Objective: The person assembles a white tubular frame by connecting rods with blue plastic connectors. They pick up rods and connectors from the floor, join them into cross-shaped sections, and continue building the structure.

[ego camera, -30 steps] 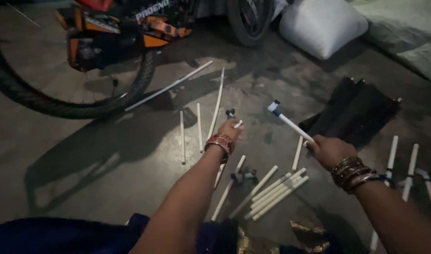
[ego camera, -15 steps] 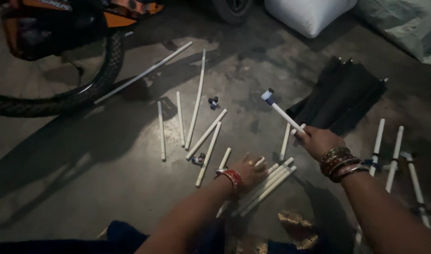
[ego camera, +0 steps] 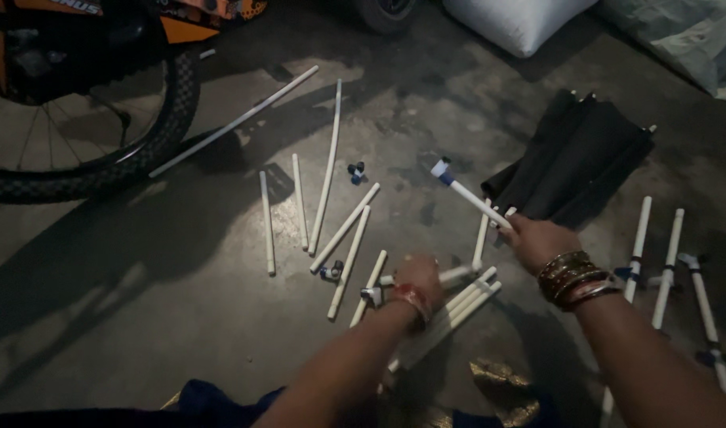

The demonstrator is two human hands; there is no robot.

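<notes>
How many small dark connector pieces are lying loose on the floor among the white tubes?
3: one connector above the tubes' middle, a second connector between two slanted tubes, a third connector beside the left hand. More may hide under the hands.

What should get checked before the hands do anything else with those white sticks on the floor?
1. Right hand has a firm hold on the white pipe with the blue-banded end: ok, fingers are wrapped round its lower end.
2. Left hand has a pipe in it: cannot tell, it is blurred over the bundle of short pipes.
3. Small blue connectors within reach: ok, one connector lies just left of the left hand.
4. The raised pipe points away from the black fabric bundle: ok, its tip is apart from it.
5. Light enough to see small parts: not ok, the concrete floor is dim and shadowed.
</notes>
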